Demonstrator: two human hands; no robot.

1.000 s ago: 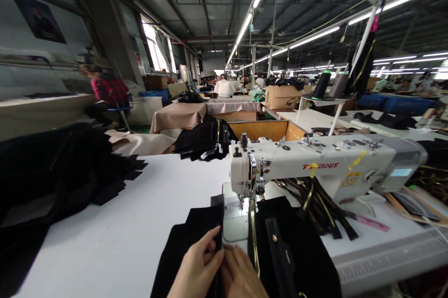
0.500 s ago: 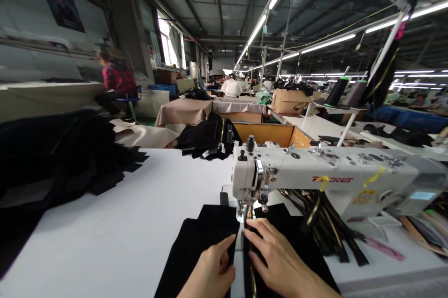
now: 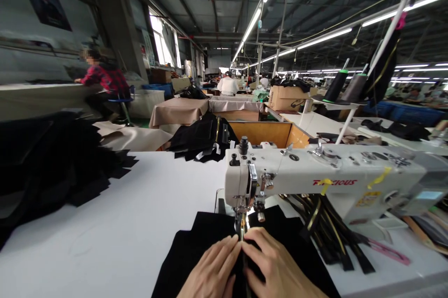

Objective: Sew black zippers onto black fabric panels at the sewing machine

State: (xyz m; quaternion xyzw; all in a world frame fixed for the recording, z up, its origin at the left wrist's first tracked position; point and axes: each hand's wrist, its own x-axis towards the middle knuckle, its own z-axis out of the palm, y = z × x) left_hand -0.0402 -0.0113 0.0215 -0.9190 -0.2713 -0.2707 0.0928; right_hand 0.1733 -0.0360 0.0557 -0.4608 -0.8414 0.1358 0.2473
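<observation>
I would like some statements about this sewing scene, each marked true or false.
1. Both hands press black fabric just in front of the needle. True: left hand and right hand meet there.
2. The sewing machine is blue. False: it is white.
3. A pile of black cloth pieces lies at the table's left. True.
4. The right hand holds scissors. False: it only rests on the fabric.
5. Two thread cones stand behind the machine. True.
</observation>
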